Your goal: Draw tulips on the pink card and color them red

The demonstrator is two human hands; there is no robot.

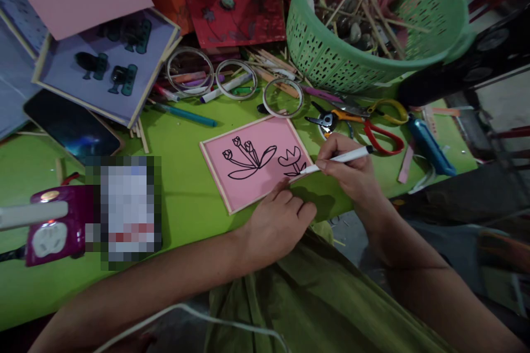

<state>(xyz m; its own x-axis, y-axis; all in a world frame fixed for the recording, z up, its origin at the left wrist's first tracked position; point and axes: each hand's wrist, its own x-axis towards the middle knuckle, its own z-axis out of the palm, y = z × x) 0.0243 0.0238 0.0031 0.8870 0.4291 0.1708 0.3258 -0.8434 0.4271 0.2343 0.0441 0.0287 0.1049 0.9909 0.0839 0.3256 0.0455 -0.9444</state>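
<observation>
A pink board with a thin wooden frame (256, 196) lies tilted on the green table, bearing black line drawings of flowers and leaves. My right hand (350, 171) is closed round a white marker (342, 158). The marker's tip touches the board near its lower right corner, by a drawn leaf, and its black end points up to the right. Against the frame's lower edge, my left hand (285, 212) has one finger laid on the board, with the others curled in; their undersides are hidden.
Behind the board lie tape rings (284, 97), markers, pruning shears (325, 120) and red-handled scissors (385, 140). A green basket (331, 49) holds sticks and scraps. To the left are a phone (72, 127), a framed purple board (103, 85) and a purple power socket (53, 226).
</observation>
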